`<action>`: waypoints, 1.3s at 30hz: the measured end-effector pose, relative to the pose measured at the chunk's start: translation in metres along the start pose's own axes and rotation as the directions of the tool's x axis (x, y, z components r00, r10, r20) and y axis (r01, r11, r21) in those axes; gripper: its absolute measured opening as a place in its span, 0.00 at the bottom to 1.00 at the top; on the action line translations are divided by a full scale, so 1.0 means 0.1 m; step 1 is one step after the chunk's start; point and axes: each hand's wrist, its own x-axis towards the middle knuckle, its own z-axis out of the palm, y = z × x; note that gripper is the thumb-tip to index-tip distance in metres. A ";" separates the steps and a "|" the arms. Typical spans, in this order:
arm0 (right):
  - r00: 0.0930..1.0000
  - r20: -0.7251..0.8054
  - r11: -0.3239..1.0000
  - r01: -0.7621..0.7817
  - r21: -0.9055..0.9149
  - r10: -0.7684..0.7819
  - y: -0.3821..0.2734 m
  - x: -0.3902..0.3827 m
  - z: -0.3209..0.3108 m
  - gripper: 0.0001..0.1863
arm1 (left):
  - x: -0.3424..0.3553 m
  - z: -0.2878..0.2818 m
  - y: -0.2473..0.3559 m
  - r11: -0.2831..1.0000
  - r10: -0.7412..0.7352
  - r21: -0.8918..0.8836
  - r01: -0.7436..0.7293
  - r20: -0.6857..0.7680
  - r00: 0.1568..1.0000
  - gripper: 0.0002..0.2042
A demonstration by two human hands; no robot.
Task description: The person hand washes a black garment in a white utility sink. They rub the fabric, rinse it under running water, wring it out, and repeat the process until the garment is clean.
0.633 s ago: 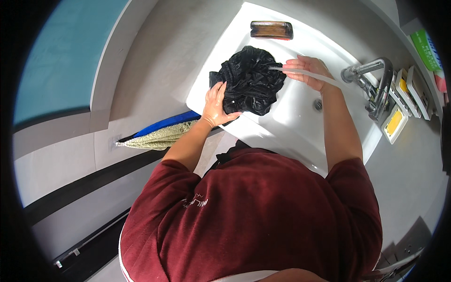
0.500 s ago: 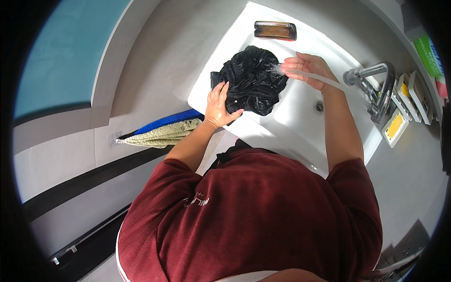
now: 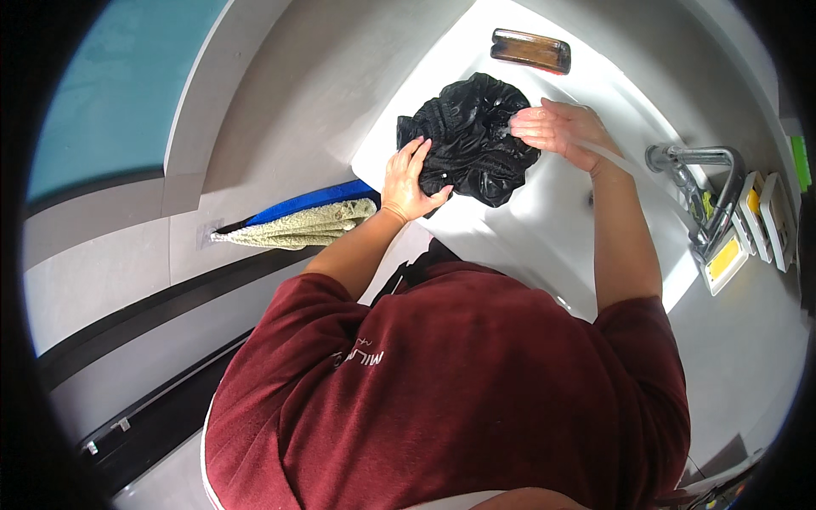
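Observation:
A wet, crumpled black garment point(image 3: 472, 127) lies over the left part of the white sink point(image 3: 561, 242). My left hand point(image 3: 412, 183) grips its lower left edge, thumb and fingers spread over the fabric. My right hand point(image 3: 565, 136) is open at the garment's right edge, fingers stretched out and close together; whether they touch the cloth is unclear. A stream of water point(image 3: 620, 155) runs from beside the chrome tap point(image 3: 714, 155) to that hand and the cloth. The drain is half hidden behind my right arm.
A brown bar or dish point(image 3: 529, 51) sits on the back rim. Several white holders with yellow inserts point(image 3: 724, 259) stand right of the tap, near a green package point(image 3: 799, 157). A pale green towel point(image 3: 306, 229) and a blue cloth point(image 3: 297, 200) hang at the left.
The view has shifted, so the sink and tap sit further right. My right fingertips are nearer the cloth, and less spray shows there. My left hand keeps its hold.

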 end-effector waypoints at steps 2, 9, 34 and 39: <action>1.000 0.008 0.999 -0.012 -0.043 0.012 0.00 0.01 0.00 0.29 | 0.00 0.00 -0.01 1.000 -0.003 -0.003 0.003 -0.006 1.000 0.44; 0.997 -0.059 0.781 0.009 -0.625 -0.058 0.33 0.13 0.20 0.29 | -0.01 0.00 -0.07 1.000 -0.020 -0.018 0.020 -0.011 1.000 0.42; 0.584 -0.758 0.126 -0.762 -0.635 -0.290 2.23 -0.41 -1.18 0.45 | -0.03 0.04 -0.10 0.999 0.001 -0.050 -0.003 -0.038 0.999 0.40; 0.557 -0.794 0.135 -0.791 -0.596 -0.241 2.19 -0.36 -1.31 0.42 | -0.02 0.06 -0.09 0.997 0.019 -0.080 -0.023 -0.052 0.998 0.39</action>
